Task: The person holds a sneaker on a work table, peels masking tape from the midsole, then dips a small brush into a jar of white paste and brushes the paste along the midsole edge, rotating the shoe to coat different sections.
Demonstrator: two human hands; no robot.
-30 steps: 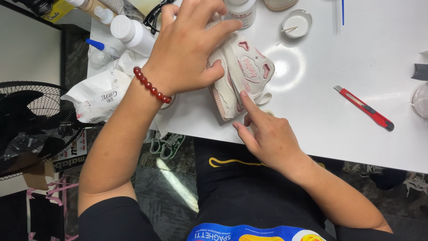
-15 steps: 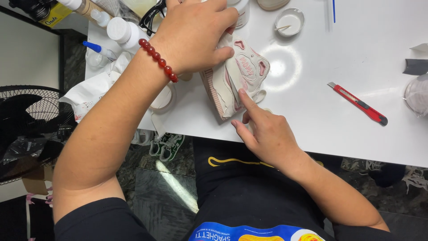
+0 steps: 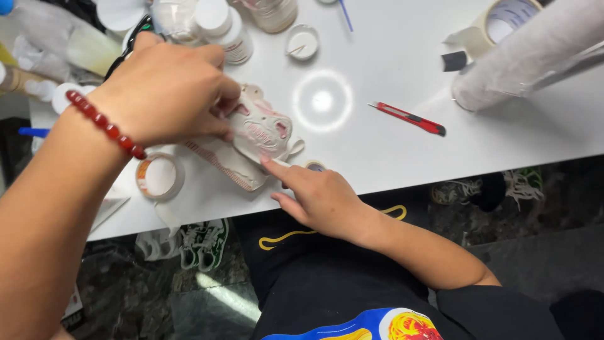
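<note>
Pale sneaker [image 3: 258,135] — pink-trimmed, seemingly on its side — under both hands.

small white-pink sneaker [image 3: 255,135], on its side, table edge

One pink-and-white shoe [image 3: 258,135], one red utility knife [image 3: 408,118], two tape rolls [image 3: 158,177] [image 3: 497,25], two white-capped bottles [image 3: 223,28].

Bright overhead light, round glare on white table [image 3: 390,56], dim floor.
</note>
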